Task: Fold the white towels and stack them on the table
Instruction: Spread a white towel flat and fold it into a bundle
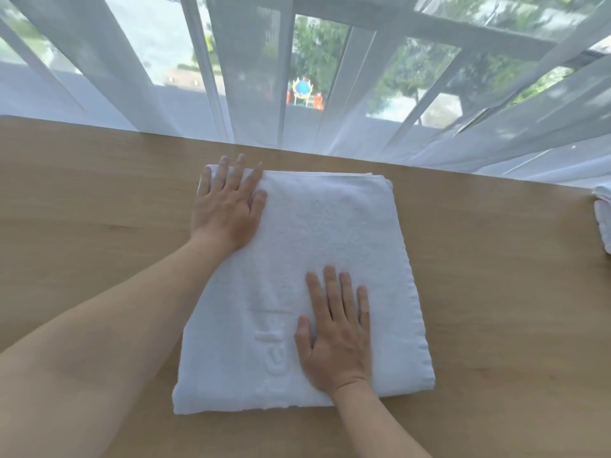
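Note:
A white towel (334, 233) lies folded into a thick rectangle on the wooden table (99, 200), its long side running away from me. My left hand (228, 203) lies flat on the towel's far left corner with fingers spread. My right hand (337, 332) presses flat on the near part of the towel, fingers straight and pointing away. An embossed mark shows in the towel just left of my right hand.
Another white towel (603, 219) peeks in at the table's right edge. Sheer white curtains (251, 94) hang along the table's far edge in front of a window. Bare wood lies to the left and right of the folded towel.

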### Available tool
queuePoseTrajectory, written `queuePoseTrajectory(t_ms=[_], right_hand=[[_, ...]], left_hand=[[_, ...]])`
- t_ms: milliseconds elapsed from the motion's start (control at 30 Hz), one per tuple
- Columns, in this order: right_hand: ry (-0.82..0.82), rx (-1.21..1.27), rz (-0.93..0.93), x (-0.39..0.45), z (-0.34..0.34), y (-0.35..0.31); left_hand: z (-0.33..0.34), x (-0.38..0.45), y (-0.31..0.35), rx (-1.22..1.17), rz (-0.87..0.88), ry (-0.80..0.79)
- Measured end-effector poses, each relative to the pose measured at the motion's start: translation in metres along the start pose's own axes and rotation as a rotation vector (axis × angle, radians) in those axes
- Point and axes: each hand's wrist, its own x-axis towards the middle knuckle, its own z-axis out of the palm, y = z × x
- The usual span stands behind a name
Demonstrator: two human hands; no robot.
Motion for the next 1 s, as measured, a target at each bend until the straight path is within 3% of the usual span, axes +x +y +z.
queuePoseTrajectory(t_ms=[167, 333, 567, 767, 1000], right_hand=[[-0.015, 0.003, 0.01, -0.001, -0.004, -0.002], [0.019, 0.035, 0.025, 0.0, -0.002, -0.002], [-0.085, 0.001, 0.068, -0.002, -0.012, -0.009], [-0.295, 0.0, 0.046, -0.038, -0.019, -0.008], [-0.351, -0.139, -0.113, -0.102, -0.031, 0.006]], left_hand=[[-0.003, -0.034, 0.012, -0.008, 0.07, -0.02], [0.014, -0.157, 0.026, -0.029, 0.222, -0.132], [0.025, -0.276, -0.001, 0.03, 0.406, -0.06], [0.01, -0.291, -0.032, -0.095, 0.462, 0.061], [-0.006, -0.281, -0.027, -0.171, 0.459, 0.135]])
